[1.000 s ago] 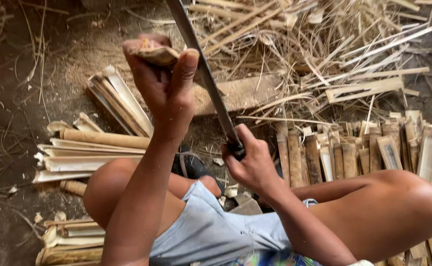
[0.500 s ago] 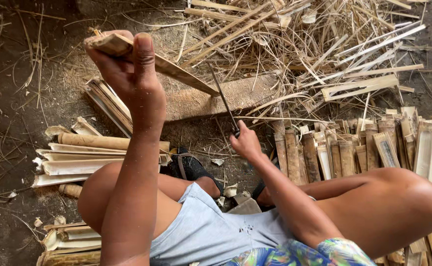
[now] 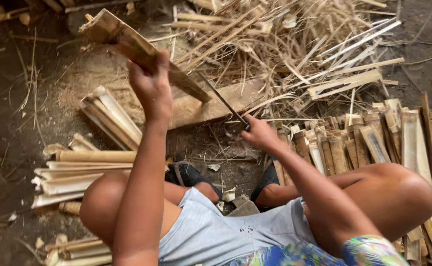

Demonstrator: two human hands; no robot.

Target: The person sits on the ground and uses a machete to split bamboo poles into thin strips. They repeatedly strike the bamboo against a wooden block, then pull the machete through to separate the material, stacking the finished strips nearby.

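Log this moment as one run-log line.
left hand: holds bamboo slat | right hand: grips knife | blade at slat's lower end

The bamboo slat [image 3: 142, 49] is tan with a darker brown face. The knife [image 3: 223, 101] blade is dark grey. The shirt [image 3: 225, 231] is pale blue-grey, the shorts [image 3: 334, 253] patterned blue, green and pink. The sandals [image 3: 191, 173] are black. The ground [image 3: 9, 123] is dark brown, the shavings [image 3: 285, 44] straw-yellow.

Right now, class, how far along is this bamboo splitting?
Done: split slats lie stacked at the left and right, with shavings heaped behind. In hand: the left hand holds a bamboo piece and the right hand grips a blade against it. Left: that piece is unsplit.
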